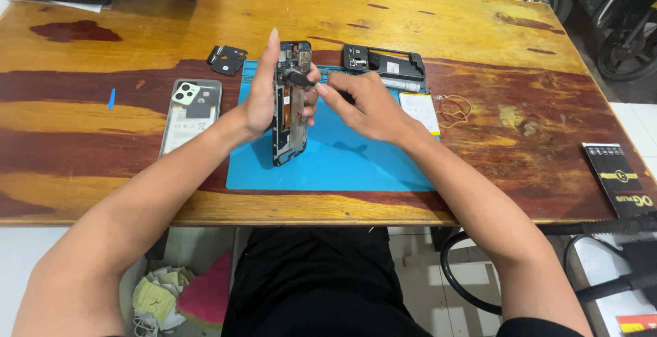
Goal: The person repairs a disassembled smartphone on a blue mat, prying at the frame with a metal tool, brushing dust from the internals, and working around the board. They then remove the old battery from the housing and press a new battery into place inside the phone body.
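- Head view: an opened phone body (290, 108) stands on its lower edge on the blue work mat (335, 162), upright and turned edge-on to the camera, near the centre of the wooden table (479, 49)
- Left hand (260, 97) is clamped around the phone body from the 9 o'clock side, thumb on the near face, index finger extended straight up past the top edge
- Right hand (366, 104) comes in from 3 o'clock, fingers closed on a small black tool (298, 78) whose tip meets the upper part of the phone body
- Back cover (191, 112), pale with a camera cut-out, lies flat at 9 o'clock of the mat, just beside its edge
- Small black plate (227, 58) lies at 11 o'clock, apart from the mat
- Black mid-frame (384, 61) lies at 1 o'clock on the mat's far edge; a white flat part (419, 111) sits just below it at 3 o'clock
- Rubber bands (454, 110) rest on bare wood beside the white part
- Dark box (621, 179) sits at the table's 4 o'clock edge
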`<state>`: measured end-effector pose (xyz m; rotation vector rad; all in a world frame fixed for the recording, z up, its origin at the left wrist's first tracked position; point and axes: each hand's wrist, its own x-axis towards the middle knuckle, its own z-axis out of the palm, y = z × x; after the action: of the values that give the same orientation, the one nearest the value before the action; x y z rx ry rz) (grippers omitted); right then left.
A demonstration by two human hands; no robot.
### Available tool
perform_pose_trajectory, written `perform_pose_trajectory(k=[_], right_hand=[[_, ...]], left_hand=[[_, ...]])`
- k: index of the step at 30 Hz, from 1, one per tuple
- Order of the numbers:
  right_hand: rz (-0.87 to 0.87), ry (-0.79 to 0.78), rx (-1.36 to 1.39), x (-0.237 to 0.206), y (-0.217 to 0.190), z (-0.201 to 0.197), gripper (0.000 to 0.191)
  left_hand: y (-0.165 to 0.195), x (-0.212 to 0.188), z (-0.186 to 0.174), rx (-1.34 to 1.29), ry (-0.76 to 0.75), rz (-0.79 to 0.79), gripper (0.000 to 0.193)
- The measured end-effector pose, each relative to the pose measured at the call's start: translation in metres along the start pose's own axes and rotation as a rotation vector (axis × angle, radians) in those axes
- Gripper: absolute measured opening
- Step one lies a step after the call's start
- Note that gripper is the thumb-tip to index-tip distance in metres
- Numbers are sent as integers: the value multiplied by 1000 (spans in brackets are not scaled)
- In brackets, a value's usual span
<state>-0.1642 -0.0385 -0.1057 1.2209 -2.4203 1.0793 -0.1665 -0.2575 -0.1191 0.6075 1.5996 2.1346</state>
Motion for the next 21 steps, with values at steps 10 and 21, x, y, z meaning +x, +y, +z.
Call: perform_pose_trajectory(k=[10, 21], right_hand=[[46, -42, 20, -1, -5, 0, 34], [42, -49, -14, -2, -5, 0, 38]], left_hand=[[-2, 1, -1, 17, 15, 11, 81], [1, 0, 2, 63, 26, 27, 80]])
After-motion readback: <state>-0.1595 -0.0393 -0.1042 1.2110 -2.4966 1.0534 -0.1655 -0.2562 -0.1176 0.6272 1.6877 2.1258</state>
